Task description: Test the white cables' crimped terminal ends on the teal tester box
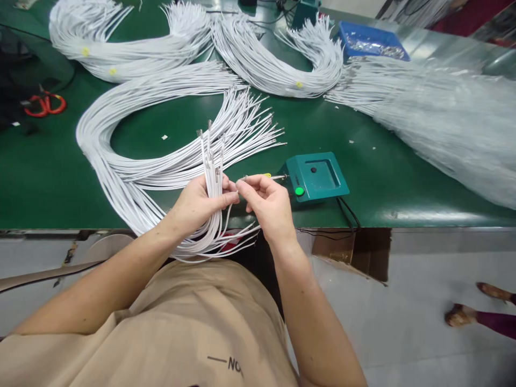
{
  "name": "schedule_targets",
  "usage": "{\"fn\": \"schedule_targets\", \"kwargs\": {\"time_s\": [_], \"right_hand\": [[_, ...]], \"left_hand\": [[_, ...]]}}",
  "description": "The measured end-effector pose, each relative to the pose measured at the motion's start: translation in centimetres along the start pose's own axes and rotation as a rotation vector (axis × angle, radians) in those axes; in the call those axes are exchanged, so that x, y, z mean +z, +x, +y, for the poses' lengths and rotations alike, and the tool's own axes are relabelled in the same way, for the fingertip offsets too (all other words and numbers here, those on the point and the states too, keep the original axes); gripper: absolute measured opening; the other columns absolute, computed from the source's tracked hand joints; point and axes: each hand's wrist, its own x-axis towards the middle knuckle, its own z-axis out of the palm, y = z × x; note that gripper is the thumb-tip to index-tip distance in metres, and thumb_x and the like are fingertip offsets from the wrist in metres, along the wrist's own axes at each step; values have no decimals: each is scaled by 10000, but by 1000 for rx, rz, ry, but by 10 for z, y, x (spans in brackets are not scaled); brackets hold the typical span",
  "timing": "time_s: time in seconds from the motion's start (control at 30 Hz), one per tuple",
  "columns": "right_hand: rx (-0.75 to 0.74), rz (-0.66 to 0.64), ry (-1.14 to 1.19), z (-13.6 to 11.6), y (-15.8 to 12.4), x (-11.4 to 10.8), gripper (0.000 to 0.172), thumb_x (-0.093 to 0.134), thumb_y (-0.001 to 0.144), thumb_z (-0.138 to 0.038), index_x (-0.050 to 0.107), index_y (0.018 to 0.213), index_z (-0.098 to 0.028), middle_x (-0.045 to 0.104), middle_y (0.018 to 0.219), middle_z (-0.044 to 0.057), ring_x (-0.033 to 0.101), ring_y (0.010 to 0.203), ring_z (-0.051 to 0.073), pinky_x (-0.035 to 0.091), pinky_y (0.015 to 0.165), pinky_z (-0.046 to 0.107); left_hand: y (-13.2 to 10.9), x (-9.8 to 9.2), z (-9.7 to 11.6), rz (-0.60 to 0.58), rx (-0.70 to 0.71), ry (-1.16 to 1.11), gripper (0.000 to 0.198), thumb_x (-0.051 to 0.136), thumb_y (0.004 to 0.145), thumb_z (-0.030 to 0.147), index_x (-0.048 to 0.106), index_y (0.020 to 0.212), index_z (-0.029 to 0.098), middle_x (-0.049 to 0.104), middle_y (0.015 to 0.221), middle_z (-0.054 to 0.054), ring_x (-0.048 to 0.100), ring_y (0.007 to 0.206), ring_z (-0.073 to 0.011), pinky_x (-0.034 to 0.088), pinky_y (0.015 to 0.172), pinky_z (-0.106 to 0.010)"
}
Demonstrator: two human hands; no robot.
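My left hand is closed around a bunch of white wires, whose metal-tipped ends stick up above the fingers. Close beside it, my right hand pinches with thumb and forefinger at something too small to make out, perhaps a wire end. Just right of that hand stands a green bench device with a bright green button and a thin metal shaft pointing at my fingers. A large curved bundle of white wires lies left of my hands, and some loose ends hang over the table edge.
More white wire bundles lie along the back. A blue tray of small metal parts stands behind a plastic-covered wire pile. Red-handled cutters lie at left. A cardboard box is below the table; another person's feet show at right.
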Motion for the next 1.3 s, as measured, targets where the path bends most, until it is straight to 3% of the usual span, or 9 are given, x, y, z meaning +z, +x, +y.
{"fn": "schedule_targets", "kwargs": {"time_s": [0.3,0.53,0.6,0.7,0.8,0.9,1.0,1.13,1.3], "right_hand": [[-14,49,81,6,2,1,154,649,763,-308,696,766,-162,605,646,-27,439,506,65,379,513,222],[246,-96,541,11,5,4,113,639,715,-250,636,673,-146,349,528,-80,308,461,51,275,447,216],[233,-89,532,9,5,3,90,621,711,-231,655,753,-159,387,551,-71,363,491,63,315,473,217],[160,-116,444,3,7,-1,209,598,738,-257,677,923,-199,470,612,-57,436,556,83,392,548,230],[115,-181,334,-2,8,-5,144,638,753,-330,677,806,-202,546,645,-42,476,573,94,426,575,245],[91,-133,258,-1,8,-9,136,717,716,-314,658,690,-195,578,616,-42,501,579,92,441,617,244],[73,-53,235,6,6,-13,128,746,699,-307,698,728,-191,632,696,-25,507,615,87,444,655,245],[89,-57,279,10,4,-14,157,726,713,-307,718,806,-180,671,796,5,529,651,96,452,667,259],[149,-38,203,5,2,-12,138,683,707,-241,613,615,-165,556,603,-39,482,552,76,418,571,221]], "left_hand": [[-1,2,1,-5,-5,30,309,773,662,329,538,786,171,658,788,-16,575,691,-138,451,682,-265],[-2,6,5,-63,-20,-109,327,751,693,303,454,757,182,658,769,-9,604,663,-132,464,645,-261],[-2,8,7,-101,-34,-168,334,740,711,293,427,752,186,656,750,-6,621,668,-135,476,655,-266],[-3,9,7,-148,-62,-237,339,732,729,269,403,751,189,654,746,1,636,678,-131,485,678,-265],[-4,7,6,-179,-70,-240,331,727,740,265,406,753,189,645,749,11,631,670,-120,479,681,-257],[-4,5,6,-198,-79,-237,331,722,745,269,400,756,192,647,753,11,628,661,-116,460,640,-240],[-3,5,6,-187,-88,-228,347,723,741,284,387,745,195,653,762,3,631,662,-121,449,608,-233],[-2,5,5,-164,-75,-202,346,722,739,287,389,740,194,657,767,0,640,674,-128,465,623,-244],[-2,6,6,-122,-29,-138,301,703,752,238,406,748,190,664,761,7,646,695,-127,489,687,-259]]}}
